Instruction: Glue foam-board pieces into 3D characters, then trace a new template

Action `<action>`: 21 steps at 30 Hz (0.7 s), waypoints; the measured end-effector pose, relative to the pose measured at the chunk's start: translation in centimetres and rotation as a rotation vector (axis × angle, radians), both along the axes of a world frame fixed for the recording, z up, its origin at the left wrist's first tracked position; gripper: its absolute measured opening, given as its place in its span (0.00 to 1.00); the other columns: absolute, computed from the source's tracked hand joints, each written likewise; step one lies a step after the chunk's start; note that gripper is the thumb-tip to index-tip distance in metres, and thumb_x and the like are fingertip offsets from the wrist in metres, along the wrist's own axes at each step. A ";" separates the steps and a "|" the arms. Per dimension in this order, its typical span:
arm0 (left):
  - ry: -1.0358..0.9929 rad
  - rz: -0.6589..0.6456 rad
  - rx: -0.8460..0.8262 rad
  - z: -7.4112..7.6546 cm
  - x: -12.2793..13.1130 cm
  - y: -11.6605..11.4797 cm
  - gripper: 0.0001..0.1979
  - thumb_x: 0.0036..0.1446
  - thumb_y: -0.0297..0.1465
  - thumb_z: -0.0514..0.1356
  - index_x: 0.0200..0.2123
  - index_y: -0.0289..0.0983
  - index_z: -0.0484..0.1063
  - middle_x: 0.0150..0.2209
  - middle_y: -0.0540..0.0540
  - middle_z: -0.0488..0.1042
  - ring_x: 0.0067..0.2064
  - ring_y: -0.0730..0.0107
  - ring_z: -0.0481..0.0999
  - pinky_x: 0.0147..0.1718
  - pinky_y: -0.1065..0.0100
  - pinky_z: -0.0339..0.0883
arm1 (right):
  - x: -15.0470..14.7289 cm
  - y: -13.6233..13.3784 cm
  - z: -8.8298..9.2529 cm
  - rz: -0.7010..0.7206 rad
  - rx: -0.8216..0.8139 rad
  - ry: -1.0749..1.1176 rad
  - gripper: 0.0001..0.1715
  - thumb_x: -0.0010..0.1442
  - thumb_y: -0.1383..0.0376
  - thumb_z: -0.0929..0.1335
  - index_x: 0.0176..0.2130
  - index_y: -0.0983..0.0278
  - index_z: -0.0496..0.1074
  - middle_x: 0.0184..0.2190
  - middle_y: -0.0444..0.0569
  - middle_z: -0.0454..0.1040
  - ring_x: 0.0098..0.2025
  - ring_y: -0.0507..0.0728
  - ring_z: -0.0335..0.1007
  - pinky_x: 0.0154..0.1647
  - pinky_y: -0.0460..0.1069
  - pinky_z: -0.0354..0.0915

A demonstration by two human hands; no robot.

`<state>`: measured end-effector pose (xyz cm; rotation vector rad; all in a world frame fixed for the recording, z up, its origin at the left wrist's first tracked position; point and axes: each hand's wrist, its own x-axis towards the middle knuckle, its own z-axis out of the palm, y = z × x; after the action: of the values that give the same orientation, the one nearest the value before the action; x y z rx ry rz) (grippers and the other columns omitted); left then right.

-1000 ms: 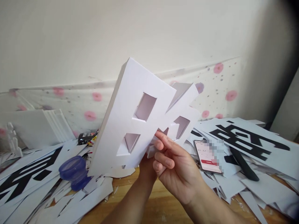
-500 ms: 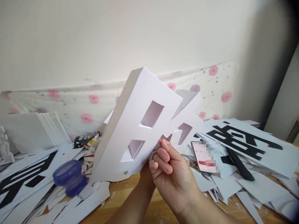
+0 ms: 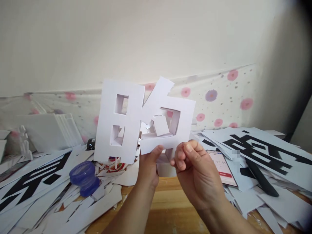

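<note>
White cut-out character (image 3: 133, 120) is held up above the wooden table (image 3: 168, 204), front face to camera. Left hand (image 3: 149, 167) grips its lower edge, thumb on the front; right hand (image 3: 196, 167) is curled, thumb on forefinger, at the lower right corner; cannot tell if it touches or pinches anything. Likely weak spot: the narrow join between the two halves, which could bend or tear, since the only clear grip is low down. Small white block (image 3: 161, 126) sits tilted inside the right-hand opening; attachment unclear, could drop out if jolted. Purple cup (image 3: 84, 177) stands among paper scraps (image 3: 102, 204) on the left and could tip if knocked. Phone (image 3: 224, 172) lies just beside right hand, easily bumped by the wrist.
</note>
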<state>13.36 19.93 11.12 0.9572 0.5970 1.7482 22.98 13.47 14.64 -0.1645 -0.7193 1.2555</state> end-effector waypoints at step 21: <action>-0.014 0.015 0.027 0.5 -1.5 0.6 0.28 0.45 0.34 0.72 0.50 0.37 0.73 0.39 0.46 0.80 0.52 0.54 0.76 0.52 0.57 0.68 | 1.2 2.0 -0.5 -0.200 0.030 -0.061 0.14 0.47 0.63 0.79 0.24 0.64 0.73 0.25 0.41 0.70 0.25 0.47 0.66 0.32 0.44 0.71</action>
<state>11.88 20.53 11.60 0.9612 0.5743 1.7789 24.16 15.46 14.15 -0.2445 -0.7550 1.0524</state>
